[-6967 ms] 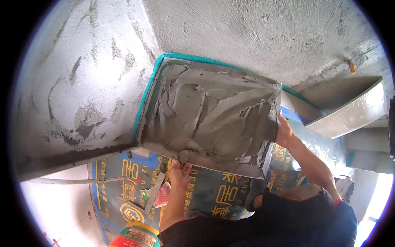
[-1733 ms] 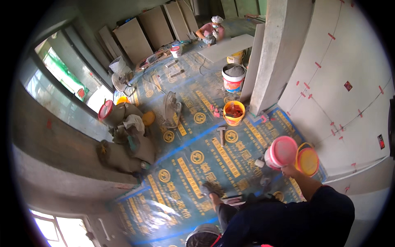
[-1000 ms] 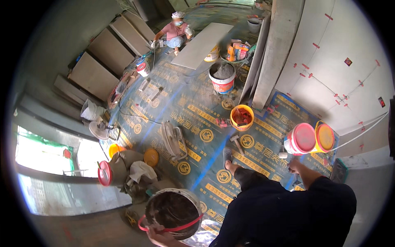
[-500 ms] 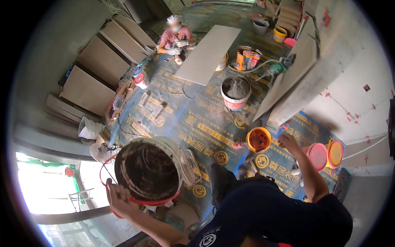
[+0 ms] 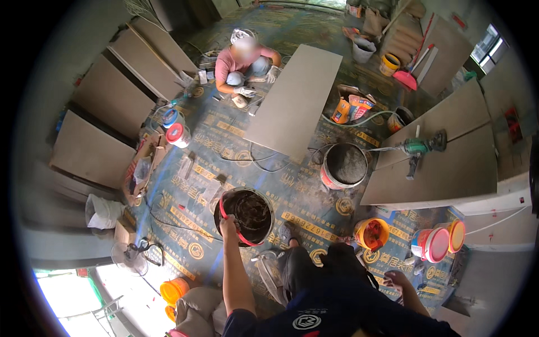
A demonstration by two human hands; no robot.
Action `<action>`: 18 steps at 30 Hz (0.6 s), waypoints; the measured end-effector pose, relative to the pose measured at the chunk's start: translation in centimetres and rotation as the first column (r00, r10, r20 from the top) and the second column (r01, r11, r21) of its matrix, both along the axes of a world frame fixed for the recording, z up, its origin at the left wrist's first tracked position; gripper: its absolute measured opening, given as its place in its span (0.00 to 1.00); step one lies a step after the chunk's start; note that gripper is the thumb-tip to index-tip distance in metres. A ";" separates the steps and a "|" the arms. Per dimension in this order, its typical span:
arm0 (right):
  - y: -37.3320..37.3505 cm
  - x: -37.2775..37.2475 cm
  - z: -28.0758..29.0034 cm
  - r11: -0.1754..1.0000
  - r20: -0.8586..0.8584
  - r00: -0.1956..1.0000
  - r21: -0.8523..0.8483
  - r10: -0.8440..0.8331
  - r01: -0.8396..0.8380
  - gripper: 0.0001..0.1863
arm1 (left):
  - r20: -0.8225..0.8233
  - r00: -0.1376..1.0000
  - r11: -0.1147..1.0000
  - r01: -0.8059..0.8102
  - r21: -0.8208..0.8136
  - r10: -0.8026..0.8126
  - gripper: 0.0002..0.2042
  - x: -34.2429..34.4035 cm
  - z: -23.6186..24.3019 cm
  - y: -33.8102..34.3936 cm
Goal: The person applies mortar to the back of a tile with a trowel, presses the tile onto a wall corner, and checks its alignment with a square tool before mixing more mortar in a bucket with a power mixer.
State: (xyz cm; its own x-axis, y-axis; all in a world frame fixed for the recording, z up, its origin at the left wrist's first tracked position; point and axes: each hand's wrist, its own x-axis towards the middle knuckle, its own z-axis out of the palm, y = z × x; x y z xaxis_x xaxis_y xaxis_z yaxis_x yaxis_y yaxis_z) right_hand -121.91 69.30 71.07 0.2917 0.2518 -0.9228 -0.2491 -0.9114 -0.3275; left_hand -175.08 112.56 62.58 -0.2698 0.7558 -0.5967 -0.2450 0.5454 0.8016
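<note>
Bucket [image 5: 245,216], black, mortar-smeared inside, red handle: hangs above the blue printed floor sheet [image 5: 185,191], carried by left hand [image 5: 228,226], fingers curled tight around the handle at the rim. Best kept level, clear of the mortar-filled bucket [image 5: 344,165] beyond. Right hand [image 5: 396,279]: low beside the hip, apparently empty; fingers' state cannot be told.
</note>
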 end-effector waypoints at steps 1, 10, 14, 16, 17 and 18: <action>2.3 -1.7 3.8 0.999 0.015 0.999 0.012 0.030 -0.031 0.14 | -0.045 0.998 0.999 0.030 -0.043 -0.032 0.04 -0.1 -3.1 1.7; 7.3 -1.7 11.3 0.993 0.279 0.953 0.018 -0.116 0.116 0.16 | -0.339 0.893 0.929 0.188 -0.319 -0.297 0.09 2.6 -18.4 10.3; 9.9 -2.5 12.6 0.992 0.343 0.936 -0.063 -0.081 0.109 0.14 | -0.494 0.761 0.900 0.284 -0.330 -0.421 0.12 3.4 -17.9 13.3; 10.4 -2.6 13.0 0.992 0.344 0.939 -0.117 -0.003 0.046 0.15 | -0.437 0.742 0.849 0.349 -0.397 -0.509 0.15 6.5 -15.8 14.3; 11.4 -2.2 12.1 0.994 0.319 0.948 -0.103 0.004 0.031 0.15 | -0.464 0.736 0.860 0.328 -0.392 -0.492 0.15 5.0 -16.6 14.4; 12.4 -1.6 10.9 0.993 0.303 0.947 -0.084 0.104 -0.083 0.15 | -0.511 0.639 0.813 0.376 -0.445 -0.575 0.16 2.6 -18.8 14.2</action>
State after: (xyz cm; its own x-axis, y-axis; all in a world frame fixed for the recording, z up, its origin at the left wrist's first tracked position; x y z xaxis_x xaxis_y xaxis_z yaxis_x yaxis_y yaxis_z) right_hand -123.50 81.73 81.95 0.5408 0.2305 -0.8089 -0.0595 -0.9488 -0.3101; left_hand -172.53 126.73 43.79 -0.2889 0.7147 -0.6370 0.5868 0.6579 0.4720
